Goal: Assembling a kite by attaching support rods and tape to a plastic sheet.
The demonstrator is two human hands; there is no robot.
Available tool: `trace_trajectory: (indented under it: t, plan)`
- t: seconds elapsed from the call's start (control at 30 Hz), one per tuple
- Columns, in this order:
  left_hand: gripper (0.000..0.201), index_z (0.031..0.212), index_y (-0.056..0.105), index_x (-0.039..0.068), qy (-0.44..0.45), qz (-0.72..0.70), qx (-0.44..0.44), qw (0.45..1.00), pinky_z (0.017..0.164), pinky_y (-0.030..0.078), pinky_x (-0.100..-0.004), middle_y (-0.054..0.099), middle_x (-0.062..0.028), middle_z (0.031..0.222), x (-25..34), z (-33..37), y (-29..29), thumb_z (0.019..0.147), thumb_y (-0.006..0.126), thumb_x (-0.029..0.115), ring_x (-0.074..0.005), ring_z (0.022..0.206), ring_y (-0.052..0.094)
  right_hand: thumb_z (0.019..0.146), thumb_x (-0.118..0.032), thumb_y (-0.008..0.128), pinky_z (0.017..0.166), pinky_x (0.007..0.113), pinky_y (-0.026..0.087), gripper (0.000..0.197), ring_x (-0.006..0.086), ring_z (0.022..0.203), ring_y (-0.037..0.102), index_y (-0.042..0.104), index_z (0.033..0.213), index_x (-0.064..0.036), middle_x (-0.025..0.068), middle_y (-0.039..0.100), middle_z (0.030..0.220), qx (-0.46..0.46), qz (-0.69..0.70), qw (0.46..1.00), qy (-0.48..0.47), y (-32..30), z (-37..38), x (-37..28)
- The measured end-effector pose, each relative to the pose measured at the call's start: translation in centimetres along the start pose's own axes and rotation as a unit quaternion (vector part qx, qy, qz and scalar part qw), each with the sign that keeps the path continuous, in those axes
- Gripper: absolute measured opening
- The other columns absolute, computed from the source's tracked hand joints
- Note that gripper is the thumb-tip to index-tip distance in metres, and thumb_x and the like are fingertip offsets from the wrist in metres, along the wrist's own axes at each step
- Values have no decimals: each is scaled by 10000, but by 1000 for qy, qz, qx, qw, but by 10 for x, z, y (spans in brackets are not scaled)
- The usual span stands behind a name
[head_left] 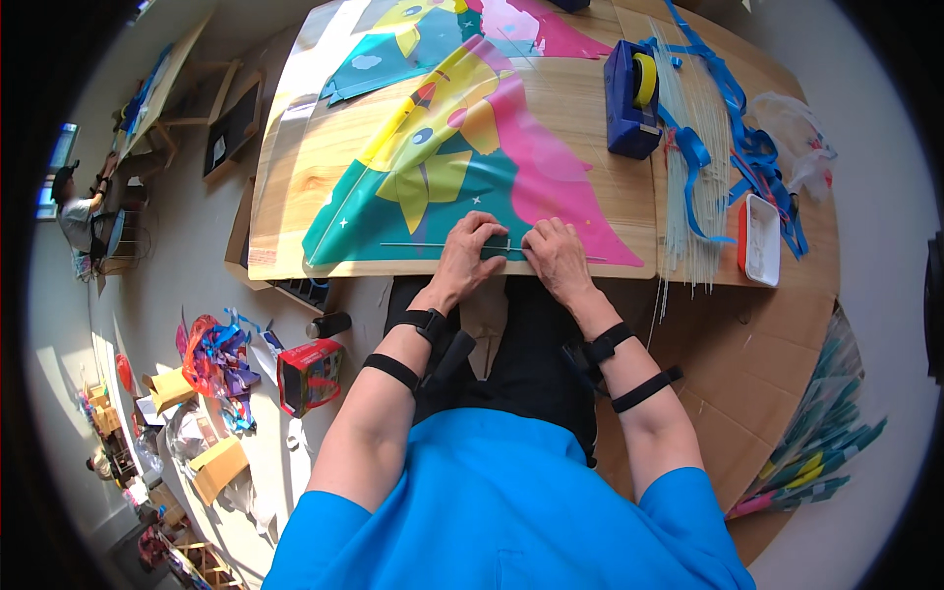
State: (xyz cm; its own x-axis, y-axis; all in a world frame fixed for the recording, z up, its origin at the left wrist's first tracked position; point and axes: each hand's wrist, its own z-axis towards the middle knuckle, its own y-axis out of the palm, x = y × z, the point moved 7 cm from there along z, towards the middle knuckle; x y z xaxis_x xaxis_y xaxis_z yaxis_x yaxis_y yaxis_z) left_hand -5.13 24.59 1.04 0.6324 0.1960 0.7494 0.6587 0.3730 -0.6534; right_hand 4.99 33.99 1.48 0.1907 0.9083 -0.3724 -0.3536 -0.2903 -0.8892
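Note:
A triangular kite (472, 186) of thin fabric, printed with a yellow cartoon figure on teal and pink, lies on the wooden table in front of me. A thin pale rod (408, 245) runs crosswise over its lower edge. My left hand (469, 258) grips this rod with thumb and fingers pinched. Close beside it, my right hand (560, 260) pinches the rod farther right, its fingers bent over it. Between my fingertips sits a small dark piece (507, 245) on the rod, too small to make out.
A second printed kite (379, 69) lies farther back. To the right stand a blue tape dispenser (629, 108), a bundle of thin rods (693, 187), blue ribbon (693, 149) and a red-and-white tray (760, 241). Boxes and bags cover the left floor; another person (81, 211) is far left.

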Motion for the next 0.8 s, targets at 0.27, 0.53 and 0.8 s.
trace_trajectory:
  t: [0.27, 0.53, 0.8]
  plan:
    - [361, 969, 635, 77, 5, 2, 34, 999, 910, 448, -391, 556, -95, 1065, -2, 0, 0, 628, 748, 42, -298, 1027, 539, 745, -123, 669, 765, 388, 419, 103, 250, 883, 545, 592, 811, -105, 63, 555, 853, 5, 1, 1000, -5, 4, 1, 0]
    - [291, 926, 628, 78, -10, 44, 64, 997, 890, 446, -396, 562, -89, 1048, 0, -1, 4, 667, 759, 61, -296, 1026, 541, 743, -124, 670, 786, 386, 414, 99, 241, 871, 547, 589, 796, -105, 55, 555, 846, 24, -2, 1000, -16, 1, 1, -1]
    - [258, 899, 616, 74, -14, 46, 61, 997, 878, 445, -386, 559, -92, 1041, 3, -1, 1, 681, 752, 60, -285, 1018, 543, 765, -132, 633, 800, 385, 414, 61, 243, 861, 555, 591, 794, -99, 64, 552, 815, 32, -16, 999, -14, 3, 1, -1]
